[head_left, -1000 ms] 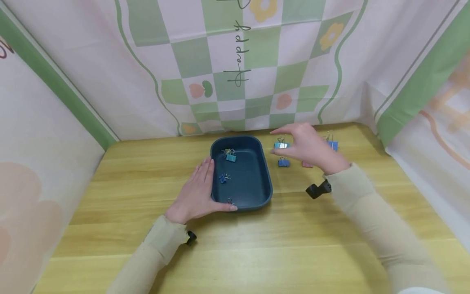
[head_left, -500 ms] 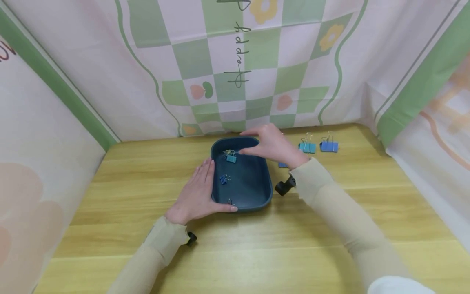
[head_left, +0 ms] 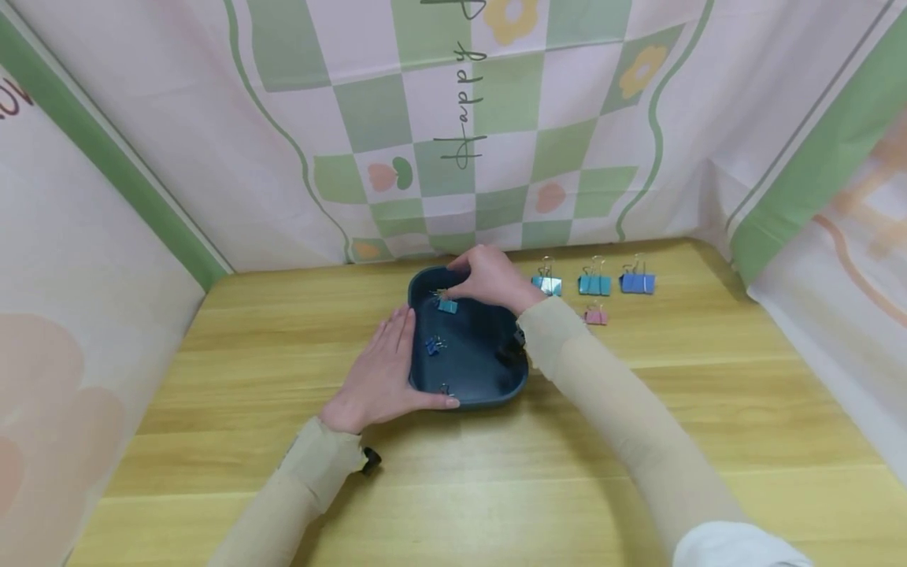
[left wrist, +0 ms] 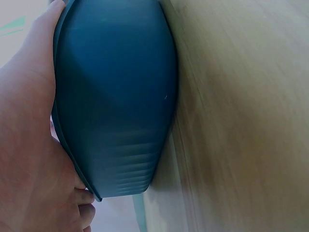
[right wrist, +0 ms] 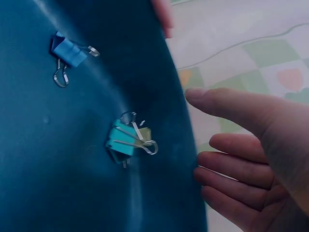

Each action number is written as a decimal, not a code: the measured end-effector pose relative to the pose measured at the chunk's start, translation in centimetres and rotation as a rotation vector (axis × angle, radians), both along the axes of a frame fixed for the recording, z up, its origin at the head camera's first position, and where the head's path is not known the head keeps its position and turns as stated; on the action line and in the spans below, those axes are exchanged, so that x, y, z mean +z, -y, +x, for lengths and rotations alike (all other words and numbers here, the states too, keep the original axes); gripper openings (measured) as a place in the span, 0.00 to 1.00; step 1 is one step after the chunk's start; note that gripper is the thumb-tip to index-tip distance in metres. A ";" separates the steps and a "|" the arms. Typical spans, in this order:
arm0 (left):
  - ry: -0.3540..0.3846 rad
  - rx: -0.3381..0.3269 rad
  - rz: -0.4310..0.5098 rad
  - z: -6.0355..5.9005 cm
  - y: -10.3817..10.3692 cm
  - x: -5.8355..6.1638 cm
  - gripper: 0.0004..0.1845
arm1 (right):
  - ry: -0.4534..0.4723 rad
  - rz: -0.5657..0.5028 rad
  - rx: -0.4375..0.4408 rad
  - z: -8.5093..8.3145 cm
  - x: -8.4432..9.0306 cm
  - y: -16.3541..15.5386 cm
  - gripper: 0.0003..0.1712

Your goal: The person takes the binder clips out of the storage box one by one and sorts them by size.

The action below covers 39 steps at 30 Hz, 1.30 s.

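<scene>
Tray sits mid-table, bare wood around it. Left hand lies flat on its left rim. Right hand, fingers loosely spread and empty, hovers over the far rim; teal clip lies just beside them (inside tray).

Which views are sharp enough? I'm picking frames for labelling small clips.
Head view: evenly lit and sharp, though the clips in the tray are tiny. Left wrist view: motion-smeared table, tray wall fills the frame. Right wrist view: teal clip fairly crisp; right hand soft.
</scene>
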<state>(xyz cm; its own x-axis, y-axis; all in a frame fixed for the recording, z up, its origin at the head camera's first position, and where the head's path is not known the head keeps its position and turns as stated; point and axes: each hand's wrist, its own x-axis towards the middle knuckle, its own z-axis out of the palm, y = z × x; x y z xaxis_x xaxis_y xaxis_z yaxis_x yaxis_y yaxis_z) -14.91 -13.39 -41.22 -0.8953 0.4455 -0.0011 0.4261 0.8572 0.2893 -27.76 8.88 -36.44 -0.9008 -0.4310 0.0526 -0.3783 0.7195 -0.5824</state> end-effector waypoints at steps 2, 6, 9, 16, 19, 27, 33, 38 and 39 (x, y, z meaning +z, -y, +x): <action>-0.001 0.001 0.000 0.0 0.0 0.0 0.79 | 0.014 0.033 -0.008 -0.3 -0.5 0.2 0.31; -0.007 0.004 -0.005 0.0 -0.1 0.0 0.79 | 0.034 0.106 -0.001 -0.8 -1.2 0.5 0.27; -0.004 0.004 -0.007 0.0 -0.1 -0.1 0.79 | 0.018 0.133 0.015 -0.9 -1.7 0.6 0.22; -0.014 0.002 0.005 -0.1 -0.1 -0.3 0.79 | -0.030 0.142 0.028 -0.8 -2.9 0.6 0.12; -0.017 0.003 0.008 -0.1 -0.1 -0.4 0.79 | -0.033 0.161 0.048 -0.7 -3.2 0.7 0.11; -0.014 -0.001 0.016 -0.1 0.0 -0.3 0.78 | 0.024 0.222 0.160 -0.2 -3.3 1.0 0.13; -0.011 -0.001 0.016 0.0 0.0 -0.2 0.78 | 0.068 0.239 0.159 0.0 -3.3 1.1 0.18; -0.004 0.003 0.017 0.0 0.0 -0.1 0.77 | 0.082 0.262 0.156 0.0 -3.5 1.1 0.15; -0.002 0.004 0.018 0.0 0.0 -0.1 0.77 | 0.083 0.264 0.155 0.1 -3.5 1.1 0.15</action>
<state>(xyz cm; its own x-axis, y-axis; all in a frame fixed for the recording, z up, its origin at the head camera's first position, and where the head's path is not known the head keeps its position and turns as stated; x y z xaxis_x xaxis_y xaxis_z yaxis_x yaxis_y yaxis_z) -14.86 -13.35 -41.31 -0.8971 0.4417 0.0090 0.4232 0.8535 0.3040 -27.69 7.82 -39.93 -0.8198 -0.5527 -0.1502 -0.4544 0.7873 -0.4169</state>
